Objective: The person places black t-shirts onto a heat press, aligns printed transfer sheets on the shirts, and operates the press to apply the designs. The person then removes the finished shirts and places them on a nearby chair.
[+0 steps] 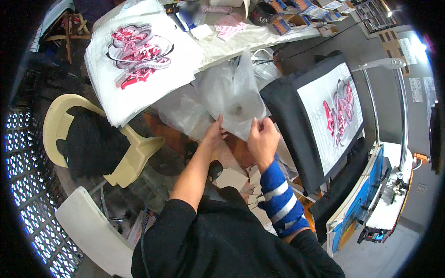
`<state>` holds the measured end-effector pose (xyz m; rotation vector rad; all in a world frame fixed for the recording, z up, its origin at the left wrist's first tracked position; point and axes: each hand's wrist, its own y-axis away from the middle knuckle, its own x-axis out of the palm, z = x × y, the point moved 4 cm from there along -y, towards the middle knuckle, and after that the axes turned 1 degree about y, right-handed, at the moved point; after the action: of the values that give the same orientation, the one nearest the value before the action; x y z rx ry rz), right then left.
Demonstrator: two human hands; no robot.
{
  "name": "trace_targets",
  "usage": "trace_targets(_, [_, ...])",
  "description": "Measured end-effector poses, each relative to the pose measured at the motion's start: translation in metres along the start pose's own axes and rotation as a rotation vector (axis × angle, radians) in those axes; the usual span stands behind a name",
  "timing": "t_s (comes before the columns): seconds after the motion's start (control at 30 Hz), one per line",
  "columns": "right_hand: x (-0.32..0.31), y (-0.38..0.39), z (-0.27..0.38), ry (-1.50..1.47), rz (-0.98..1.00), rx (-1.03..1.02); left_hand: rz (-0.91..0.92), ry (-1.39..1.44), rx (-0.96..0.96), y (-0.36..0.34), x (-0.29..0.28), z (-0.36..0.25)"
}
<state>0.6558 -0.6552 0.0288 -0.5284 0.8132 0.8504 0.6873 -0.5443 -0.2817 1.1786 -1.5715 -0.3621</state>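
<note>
A translucent white plastic sheet (218, 88) hangs in front of me below the table's edge, creased and partly gathered. My left hand (214, 132) is closed on its lower left part, and my right hand (263, 139) pinches its lower right edge. Just right of it, a white paper with a pink and grey printed design (308, 97) lies on a black padded board (301, 148). At the upper left, a stack of white sheets (106, 92) bearing a similar pink design sits at the table's end.
A cream plastic chair (143, 153) holding black cloth is at left, above a white folded surface (88, 222). The long table (243, 39) carries small boxes (301, 9) and odds and ends. A metal-armed machine (394, 185) stands at right. Cardboard pieces (229, 178) lie below my hands.
</note>
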Motion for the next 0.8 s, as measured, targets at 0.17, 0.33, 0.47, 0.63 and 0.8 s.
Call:
trace_targets(0.17, [-0.067, 0.074, 0.027, -0.032, 0.131, -0.215, 0.285, 0.152, -0.093, 0.043, 0.006, 0.043])
trace_targets(0.33, [-0.118, 0.110, 0.032, -0.086, 0.061, -0.517, 0.087, -0.346, -0.225, 0.122, 0.004, 0.069])
trace_targets(0.47, [-0.134, 0.107, 0.076, -0.382, 0.201, -0.431, 0.054, -0.584, -0.108, 0.167, -0.043, 0.060])
trace_targets(0.63, [-0.095, 0.102, 0.064, -0.478, 0.216, -0.273, -0.164, -0.997, -0.045, 0.207, -0.170, 0.023])
trace_targets(0.8, [0.078, 0.155, -0.145, 0.038, 0.496, -0.048, -0.110, -1.554, -0.171, 0.252, -0.276, 0.003])
